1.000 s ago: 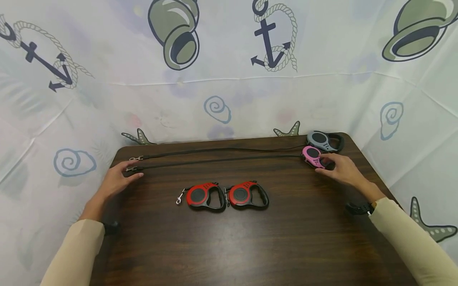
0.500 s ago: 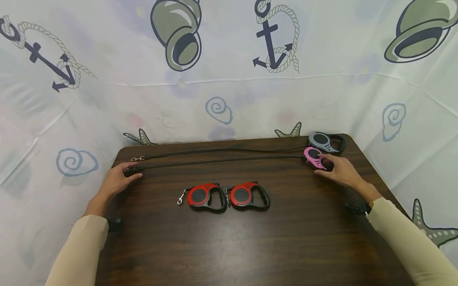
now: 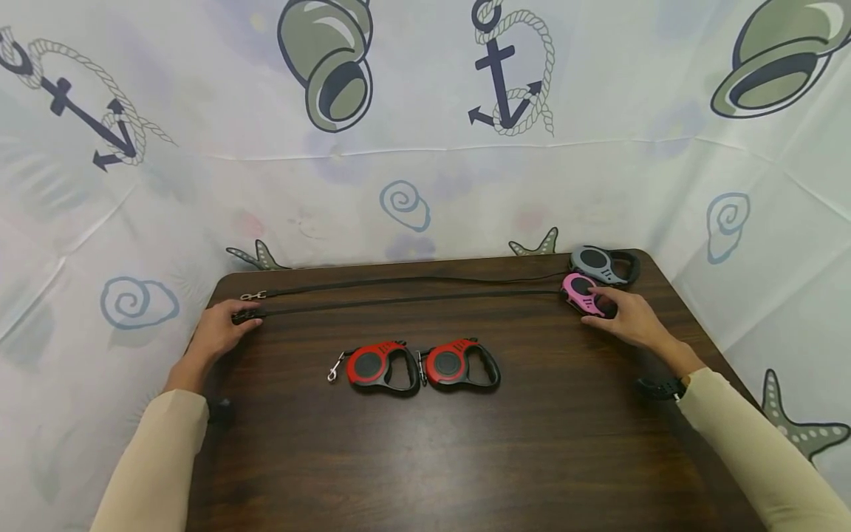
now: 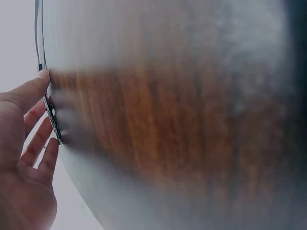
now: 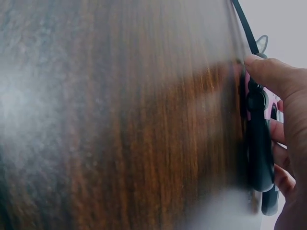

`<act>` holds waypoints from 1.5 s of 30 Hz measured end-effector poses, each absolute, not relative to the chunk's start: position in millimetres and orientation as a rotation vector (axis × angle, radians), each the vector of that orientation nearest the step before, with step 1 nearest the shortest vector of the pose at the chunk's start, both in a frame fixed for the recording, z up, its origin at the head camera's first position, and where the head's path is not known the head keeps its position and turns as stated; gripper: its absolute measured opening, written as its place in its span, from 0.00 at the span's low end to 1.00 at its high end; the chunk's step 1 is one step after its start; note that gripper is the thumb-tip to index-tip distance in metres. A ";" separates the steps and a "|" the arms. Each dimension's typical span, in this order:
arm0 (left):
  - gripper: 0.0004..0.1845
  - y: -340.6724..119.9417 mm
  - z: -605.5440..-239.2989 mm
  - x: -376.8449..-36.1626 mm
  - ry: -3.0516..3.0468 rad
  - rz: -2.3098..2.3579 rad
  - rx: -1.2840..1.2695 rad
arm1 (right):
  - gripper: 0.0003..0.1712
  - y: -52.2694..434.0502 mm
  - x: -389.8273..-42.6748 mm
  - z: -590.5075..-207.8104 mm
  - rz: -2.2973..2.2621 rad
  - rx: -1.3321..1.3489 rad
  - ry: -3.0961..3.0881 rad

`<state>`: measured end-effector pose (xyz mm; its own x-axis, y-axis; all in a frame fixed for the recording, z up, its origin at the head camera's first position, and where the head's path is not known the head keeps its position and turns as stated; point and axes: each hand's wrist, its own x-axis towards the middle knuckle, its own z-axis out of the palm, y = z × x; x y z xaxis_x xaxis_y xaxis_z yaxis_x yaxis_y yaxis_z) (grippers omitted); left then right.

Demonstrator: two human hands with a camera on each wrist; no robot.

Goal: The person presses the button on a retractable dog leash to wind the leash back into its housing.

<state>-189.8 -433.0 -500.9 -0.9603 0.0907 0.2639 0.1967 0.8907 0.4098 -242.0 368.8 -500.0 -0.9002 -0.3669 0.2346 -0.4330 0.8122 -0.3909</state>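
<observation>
Four retractable leashes are recorded in the head view on a dark wooden table (image 3: 465, 458). The pink leash (image 3: 580, 290) lies near the far right corner, gripped by the right hand (image 3: 625, 316) with fingers curled over its housing; its black strap (image 3: 412, 298) is drawn taut across to the clip (image 3: 244, 316), pinched by the left hand (image 3: 219, 331). A grey leash (image 3: 601, 264) lies just behind, its strap likewise extended; two red leashes (image 3: 419, 365) sit side by side mid-table. In the left wrist view, the clip (image 4: 52, 115) is seen held between thumb and fingers (image 4: 36, 143). In the right wrist view, the housing (image 5: 259, 139) is shown clasped at its handle. The housing is judged rigid, light and smooth, best taken by the handle; the strap limp and thin.
</observation>
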 end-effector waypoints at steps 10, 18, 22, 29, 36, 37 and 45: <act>0.15 -435.5 -497.5 -192.5 -2.759 -0.634 -0.295 | 0.35 367.3 -243.0 -503.9 0.696 0.622 -2.787; 0.13 -435.4 -495.3 -193.6 -2.783 -0.627 -0.305 | 0.33 368.5 -241.5 -503.8 0.705 0.637 -2.744; 0.12 -435.7 -494.3 -191.0 -2.785 -0.629 -0.328 | 0.32 369.0 -241.4 -503.6 0.702 0.633 -2.747; 0.10 -438.8 -496.6 -186.4 -2.798 -0.618 -0.382 | 0.32 369.9 -240.2 -500.7 0.691 0.623 -2.776; 0.09 -443.9 -496.2 -179.9 -2.801 -0.575 -0.476 | 0.32 374.4 -238.5 -497.0 0.645 0.653 -2.826; 0.08 -445.1 -496.0 -178.9 -2.797 -0.564 -0.495 | 0.32 375.3 -238.4 -496.2 0.640 0.665 -2.827; 0.09 -449.3 -490.6 -173.7 -2.694 -0.494 -0.593 | 0.31 383.7 -236.5 -493.6 0.641 0.680 -2.834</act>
